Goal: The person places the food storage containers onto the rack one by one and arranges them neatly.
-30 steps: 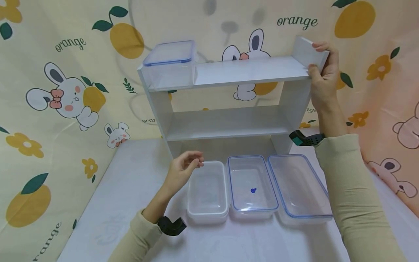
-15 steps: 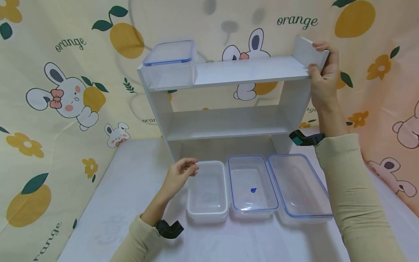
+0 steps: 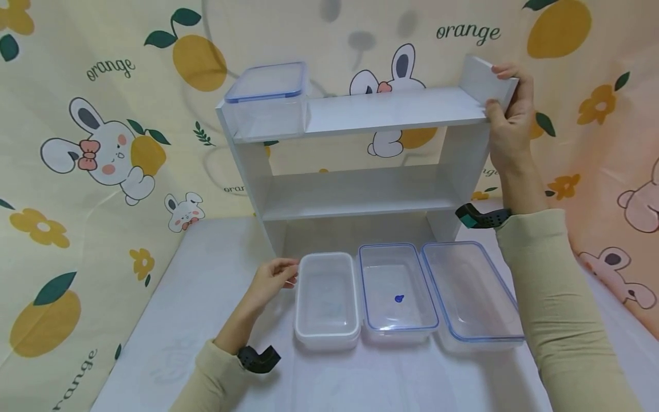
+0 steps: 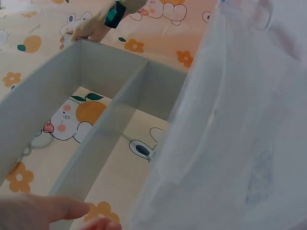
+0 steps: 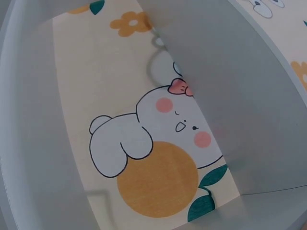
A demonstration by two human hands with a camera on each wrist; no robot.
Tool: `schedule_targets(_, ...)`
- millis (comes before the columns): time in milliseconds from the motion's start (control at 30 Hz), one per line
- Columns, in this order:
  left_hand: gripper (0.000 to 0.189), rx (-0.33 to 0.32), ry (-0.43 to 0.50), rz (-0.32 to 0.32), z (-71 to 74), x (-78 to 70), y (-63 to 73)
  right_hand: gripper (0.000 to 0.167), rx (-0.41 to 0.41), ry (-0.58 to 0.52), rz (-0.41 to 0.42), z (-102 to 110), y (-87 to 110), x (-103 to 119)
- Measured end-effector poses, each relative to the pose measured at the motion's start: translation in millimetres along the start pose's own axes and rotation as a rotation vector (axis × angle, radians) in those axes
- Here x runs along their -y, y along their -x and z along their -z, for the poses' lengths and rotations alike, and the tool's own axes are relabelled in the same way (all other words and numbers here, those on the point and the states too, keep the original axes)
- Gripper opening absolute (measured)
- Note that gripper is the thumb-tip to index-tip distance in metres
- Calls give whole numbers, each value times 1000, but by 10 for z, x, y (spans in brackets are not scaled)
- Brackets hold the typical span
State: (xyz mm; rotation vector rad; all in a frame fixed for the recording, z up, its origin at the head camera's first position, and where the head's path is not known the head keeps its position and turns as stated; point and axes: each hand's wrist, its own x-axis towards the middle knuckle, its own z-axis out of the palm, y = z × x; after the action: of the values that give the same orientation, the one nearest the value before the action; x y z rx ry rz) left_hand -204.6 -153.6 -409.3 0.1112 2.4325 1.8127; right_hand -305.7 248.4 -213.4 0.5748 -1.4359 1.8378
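My left hand [image 3: 269, 280] is beside the upper left edge of a clear plastic food container with a white-rimmed lid [image 3: 328, 297]. Its fingers are loosely bent and hold nothing; whether the fingertips touch the container, I cannot tell. The left wrist view has that container [image 4: 225, 129] large at right and part of the left hand [image 4: 43, 211] low at left. At the top right of a white shelf unit [image 3: 360, 197], my right hand [image 3: 509, 129] grips the raised end panel [image 3: 486, 83], thumb in front. The right wrist view shows only the shelf boards [image 5: 225, 96], no hand.
Two blue-rimmed containers, one in the middle [image 3: 399, 274] and a larger one [image 3: 473, 292] at right, line up beside the white-rimmed one on the white table [image 3: 180, 320]. Another blue-lidded container [image 3: 268, 109] sits on the unit's top left. A patterned cloth [image 3: 103, 229] hangs behind.
My left hand has moved left and down, from over the white-rimmed container's far corner to beside its left edge. The right hand keeps its grip on the end panel.
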Motion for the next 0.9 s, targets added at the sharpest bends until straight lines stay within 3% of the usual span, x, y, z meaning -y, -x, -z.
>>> schedule_targets(267,38,26,-10,74,44,64,15,39,1,6,8,14,-13,-25)
schedule_targets(533,46,167,-73,139,91,158,14,39,3,-2,5,-17,10,17)
schedule_targets(900,45,263,16,246,75,238,50,39,9,14,5,-21,16,24)
